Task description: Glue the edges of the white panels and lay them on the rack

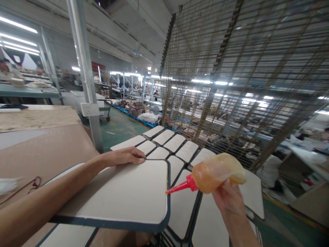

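Note:
My left hand (130, 156) grips the far edge of a cream panel (123, 192) with a dark blue border and rounded corners, fingers curled over the rim. In my right hand (228, 195) is a squeeze bottle (218, 171) of amber liquid, tipped sideways with its red nozzle (181, 186) pointing left. The nozzle tip meets the panel's right edge, where the cream face borders the dark strip. A thin yellowish line shows along that edge near its upper corner. The underside of the panel is hidden.
Several similar cream panels (185, 151) lie in rows beyond and beneath. A tilted wire rack (231, 68) rises behind them on the right. At left stand a metal post (87, 68) with a socket box (89, 109) and a brown-covered table (51, 147). Bundled goods (137, 108) sit farther back.

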Demonstrator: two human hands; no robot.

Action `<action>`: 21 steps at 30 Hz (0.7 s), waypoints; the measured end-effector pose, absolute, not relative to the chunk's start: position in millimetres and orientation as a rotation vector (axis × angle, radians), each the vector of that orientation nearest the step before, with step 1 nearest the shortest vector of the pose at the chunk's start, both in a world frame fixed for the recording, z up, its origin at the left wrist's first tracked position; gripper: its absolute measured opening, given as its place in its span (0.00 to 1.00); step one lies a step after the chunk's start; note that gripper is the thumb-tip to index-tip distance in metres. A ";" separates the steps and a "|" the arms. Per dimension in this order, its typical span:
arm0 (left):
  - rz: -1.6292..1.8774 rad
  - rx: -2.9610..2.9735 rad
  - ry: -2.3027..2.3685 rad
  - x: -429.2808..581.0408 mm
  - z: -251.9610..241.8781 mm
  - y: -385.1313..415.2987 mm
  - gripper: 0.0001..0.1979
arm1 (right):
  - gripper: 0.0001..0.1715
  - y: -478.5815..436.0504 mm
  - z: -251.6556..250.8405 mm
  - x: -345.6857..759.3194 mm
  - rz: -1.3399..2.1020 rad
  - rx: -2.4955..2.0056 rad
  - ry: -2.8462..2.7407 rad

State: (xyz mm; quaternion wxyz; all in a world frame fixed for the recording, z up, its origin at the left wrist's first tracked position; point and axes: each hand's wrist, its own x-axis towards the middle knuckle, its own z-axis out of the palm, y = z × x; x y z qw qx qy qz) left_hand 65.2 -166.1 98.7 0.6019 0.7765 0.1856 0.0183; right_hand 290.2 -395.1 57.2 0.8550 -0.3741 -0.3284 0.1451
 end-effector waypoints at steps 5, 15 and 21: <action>0.054 1.765 0.437 64.9 95.3 -161.5 0.11 | 0.30 -395.8 55.3 289.6 0.320 -0.780 -0.687; 0.076 1.732 0.441 60.7 87.2 -152.4 0.12 | 0.33 -398.4 51.2 288.8 0.314 -0.803 -0.676; 0.112 1.688 0.444 57.3 85.4 -146.9 0.12 | 0.32 -399.5 47.7 288.9 0.276 -0.789 -0.671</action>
